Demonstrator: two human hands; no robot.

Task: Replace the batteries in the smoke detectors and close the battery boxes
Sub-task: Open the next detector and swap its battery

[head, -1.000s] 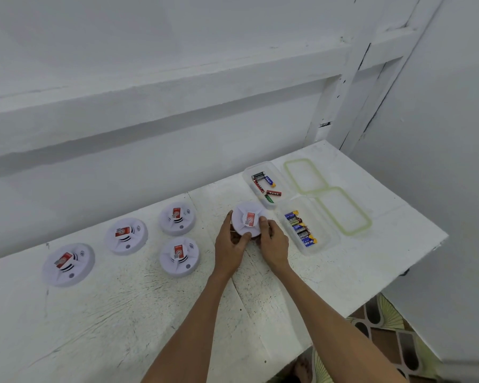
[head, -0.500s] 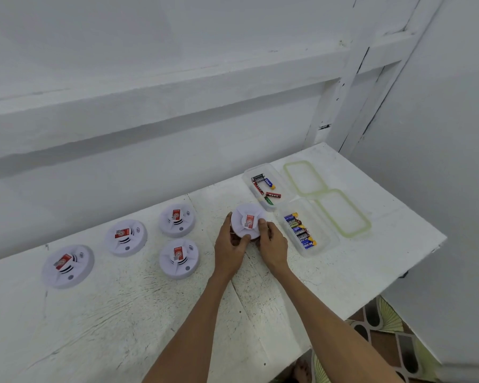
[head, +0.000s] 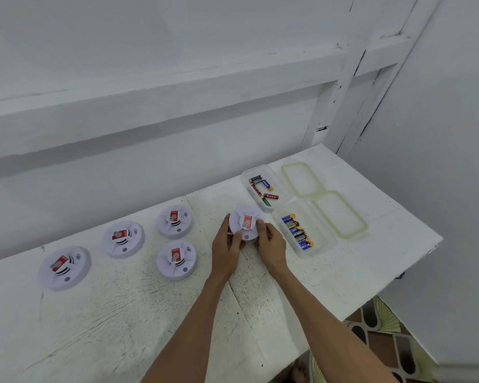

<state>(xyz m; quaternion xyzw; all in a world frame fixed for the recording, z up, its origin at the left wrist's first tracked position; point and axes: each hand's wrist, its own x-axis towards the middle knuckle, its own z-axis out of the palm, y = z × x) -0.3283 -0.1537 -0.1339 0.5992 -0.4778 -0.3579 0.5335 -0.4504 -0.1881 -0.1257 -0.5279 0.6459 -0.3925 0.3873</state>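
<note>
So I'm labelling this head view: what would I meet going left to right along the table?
Leftmost detector → second detector → held detector → box of lined-up batteries → nearer lid.

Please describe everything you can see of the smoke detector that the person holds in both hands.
The held smoke detector is a round, white disc that looks like plastic, with a red and white label at its centre and a small round spot near its lower edge. It is tilted, its face turned toward the camera, just above the white table. The left hand grips its left rim, the right hand its right rim.
</note>
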